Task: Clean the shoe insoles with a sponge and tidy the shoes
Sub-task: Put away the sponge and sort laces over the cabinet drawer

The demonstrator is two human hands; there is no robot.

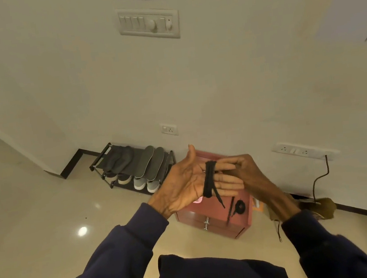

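Winding a black lace round my flat, straight-fingered left hand, I pinch its end with my right hand. Another coil lies on the pink box. Insoles lean on the rack above shoes, so I judge only tidying remains.

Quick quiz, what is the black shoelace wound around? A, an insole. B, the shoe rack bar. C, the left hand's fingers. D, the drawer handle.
C: the black shoelace loops around the straight fingers of the left hand, with the right hand pinching it.
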